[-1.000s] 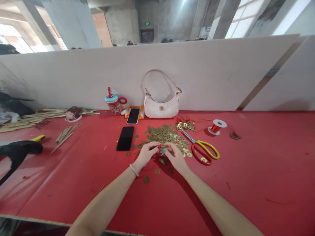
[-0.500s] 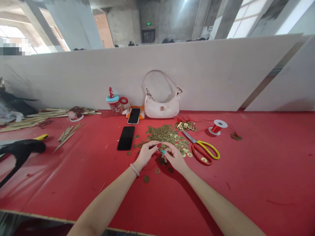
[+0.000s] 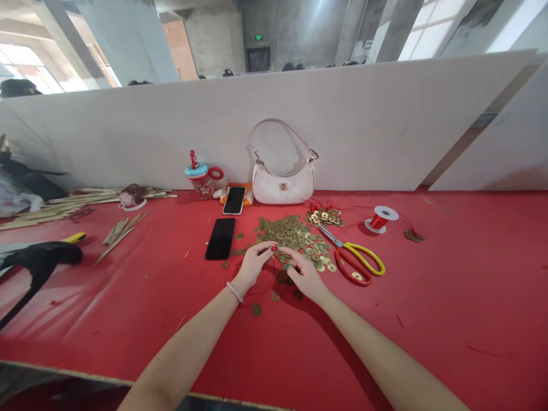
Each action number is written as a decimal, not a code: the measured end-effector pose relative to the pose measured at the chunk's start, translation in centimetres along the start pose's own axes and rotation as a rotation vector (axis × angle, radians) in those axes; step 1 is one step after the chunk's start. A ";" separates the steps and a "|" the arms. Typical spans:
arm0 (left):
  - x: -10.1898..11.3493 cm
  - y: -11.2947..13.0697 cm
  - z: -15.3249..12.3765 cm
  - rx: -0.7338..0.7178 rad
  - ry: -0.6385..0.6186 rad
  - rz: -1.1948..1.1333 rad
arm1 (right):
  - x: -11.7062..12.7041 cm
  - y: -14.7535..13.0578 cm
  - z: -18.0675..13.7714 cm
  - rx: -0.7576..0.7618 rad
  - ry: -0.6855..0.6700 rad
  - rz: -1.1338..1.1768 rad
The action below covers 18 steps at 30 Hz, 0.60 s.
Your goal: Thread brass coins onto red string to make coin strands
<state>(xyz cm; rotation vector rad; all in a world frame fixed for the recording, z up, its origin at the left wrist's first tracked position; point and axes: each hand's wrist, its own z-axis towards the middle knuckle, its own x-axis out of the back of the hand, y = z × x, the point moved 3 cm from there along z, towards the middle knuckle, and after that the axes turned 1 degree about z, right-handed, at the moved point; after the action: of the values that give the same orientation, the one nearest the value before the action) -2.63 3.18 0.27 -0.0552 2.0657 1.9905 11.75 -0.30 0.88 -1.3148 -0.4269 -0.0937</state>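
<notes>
My left hand [image 3: 252, 265] and my right hand [image 3: 302, 273] meet fingertip to fingertip at the near edge of a pile of brass coins [image 3: 295, 234] on the red table. Both pinch a thin red string [image 3: 233, 268] that loops out to the left of my left hand; some coins seem to sit between the fingers, too small to be sure. A few loose coins [image 3: 256, 309] lie just in front of my wrists. My left wrist wears a pale bead bracelet.
Red-and-yellow scissors [image 3: 353, 258] lie right of the pile, a spool of red cord [image 3: 381, 219] and a strung coin bunch [image 3: 324, 216] behind. Two black phones [image 3: 220, 238] [image 3: 233, 200], a white handbag [image 3: 282, 182], a cartoon cup [image 3: 199, 178], bamboo strips [image 3: 77, 201] and a black tool [image 3: 38, 257] lie left.
My hands have shifted slightly up toward the coin pile and the fingertips have spread a little along the string. The camera has tilted a touch.
</notes>
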 end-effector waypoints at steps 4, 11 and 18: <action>0.1 -0.1 0.1 0.016 0.010 -0.073 | -0.1 -0.5 -0.1 0.005 -0.029 -0.049; 0.1 -0.2 0.2 0.038 0.022 -0.115 | -0.2 -0.9 -0.1 0.014 -0.059 -0.079; 0.2 0.0 0.1 -0.017 0.020 -0.033 | -0.2 -0.7 -0.2 0.028 -0.049 -0.080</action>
<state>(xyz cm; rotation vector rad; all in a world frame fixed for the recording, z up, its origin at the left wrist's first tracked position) -2.76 3.29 0.23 -0.1124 2.0473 1.9956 11.35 -0.68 1.44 -1.2743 -0.5213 -0.1218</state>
